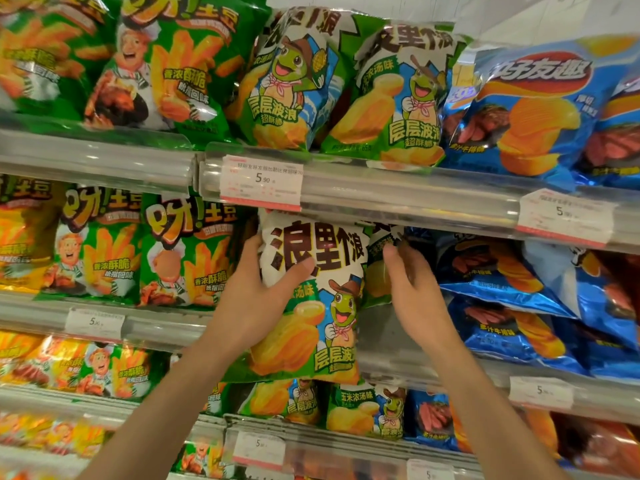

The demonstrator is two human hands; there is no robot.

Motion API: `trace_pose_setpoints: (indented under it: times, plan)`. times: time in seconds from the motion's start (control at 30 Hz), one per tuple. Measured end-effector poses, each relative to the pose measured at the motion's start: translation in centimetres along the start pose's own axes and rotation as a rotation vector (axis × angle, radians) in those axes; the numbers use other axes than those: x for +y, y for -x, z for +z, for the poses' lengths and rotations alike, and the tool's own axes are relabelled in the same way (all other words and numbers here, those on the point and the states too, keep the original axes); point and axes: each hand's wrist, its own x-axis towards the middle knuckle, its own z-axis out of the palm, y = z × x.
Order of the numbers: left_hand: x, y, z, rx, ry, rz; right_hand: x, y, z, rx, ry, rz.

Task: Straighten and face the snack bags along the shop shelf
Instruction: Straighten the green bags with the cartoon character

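Gripped white-and-green turtle-print snack bag (311,292) with left hand (258,289); right hand (412,289) reached behind toward second bag (379,268).

The shop shelf (398,195) with the 5.90 price tag (261,181) on its clear front rail carries two green turtle bags (391,98) directly above the tag, green fries bags (162,64) to the tag's left, and blue crisp bags (533,109) to its right, all upright and facing outward.

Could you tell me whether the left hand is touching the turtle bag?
Touching: the head view shows the left hand gripping the turtle bag, thumb across its front.
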Motion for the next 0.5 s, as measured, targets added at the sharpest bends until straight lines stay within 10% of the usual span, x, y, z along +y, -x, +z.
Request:
trace_pose_setpoints:
  times: [0.3, 0.5]
  plan:
    - [1.5, -0.5, 3.5, -0.033, -0.125, 0.11, -0.2, 0.5, -0.2, -0.012, -0.364, 0.102]
    - [-1.1, -1.9, 2.3, 0.191, -0.398, 0.212, -0.4, -1.9, 0.3, 0.128, -0.035, -0.073]
